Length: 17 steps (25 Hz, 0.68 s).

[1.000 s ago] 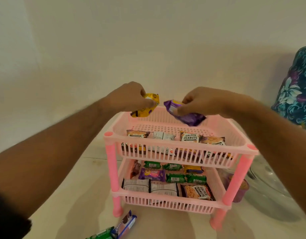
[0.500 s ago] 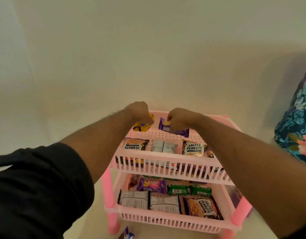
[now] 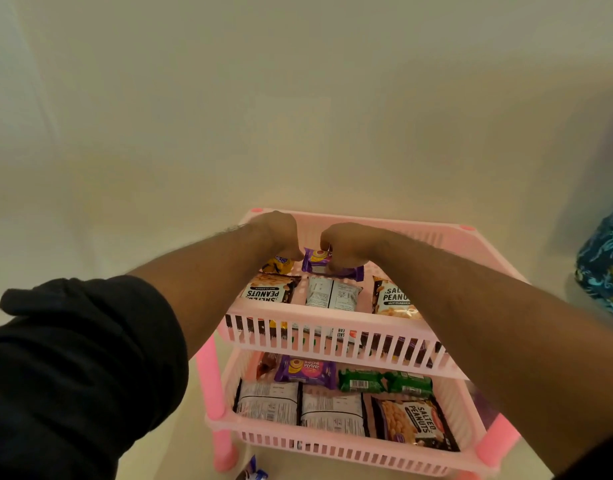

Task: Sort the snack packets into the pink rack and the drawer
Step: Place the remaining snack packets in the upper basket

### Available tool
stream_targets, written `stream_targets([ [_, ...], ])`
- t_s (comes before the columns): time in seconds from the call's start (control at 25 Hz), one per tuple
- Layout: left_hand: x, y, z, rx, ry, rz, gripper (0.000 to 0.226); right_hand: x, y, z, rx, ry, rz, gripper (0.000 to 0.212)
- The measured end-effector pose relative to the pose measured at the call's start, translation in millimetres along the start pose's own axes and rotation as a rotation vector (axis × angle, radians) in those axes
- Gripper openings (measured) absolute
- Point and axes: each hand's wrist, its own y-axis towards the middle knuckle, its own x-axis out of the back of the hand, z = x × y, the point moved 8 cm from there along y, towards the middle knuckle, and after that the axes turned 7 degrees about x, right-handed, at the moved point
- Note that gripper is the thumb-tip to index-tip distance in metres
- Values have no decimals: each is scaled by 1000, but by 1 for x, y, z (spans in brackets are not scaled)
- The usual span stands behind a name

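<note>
A two-tier pink rack stands on the floor below me. Both my hands reach into its top tier. My left hand is closed on a yellow packet that lies low at the tier's back left. My right hand grips a purple packet beside it, just above the tier floor. In front of them lie salted peanut packets and a white packet. The lower tier holds a purple packet, green packets and more peanut packets.
A blue and white packet lies on the floor by the rack's front left leg. Floral fabric hangs at the right edge. A plain pale wall rises behind the rack. No drawer is in view.
Both hands have come down from above the rack's back rim into the top tier, carrying the yellow and purple packets. My head has moved closer over the rack.
</note>
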Motion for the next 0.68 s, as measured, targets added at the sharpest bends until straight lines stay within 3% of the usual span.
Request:
stream_targets([
  [0.24, -2, 0, 0, -34, 14, -12, 32, -6, 7, 0, -6, -37, -44, 45],
  [0.36, -1, 0, -2, -69, 18, -28, 39, -8, 6, 0, -2, -67, -33, 40],
  [0.56, 15, -7, 5, -32, -33, -124, 45, -1, -3, 3, -8, -69, -15, 49],
  [0.68, 41, -33, 9, -28, -53, -264, 42, 14, -23, 13, 9, -12, -60, 56],
])
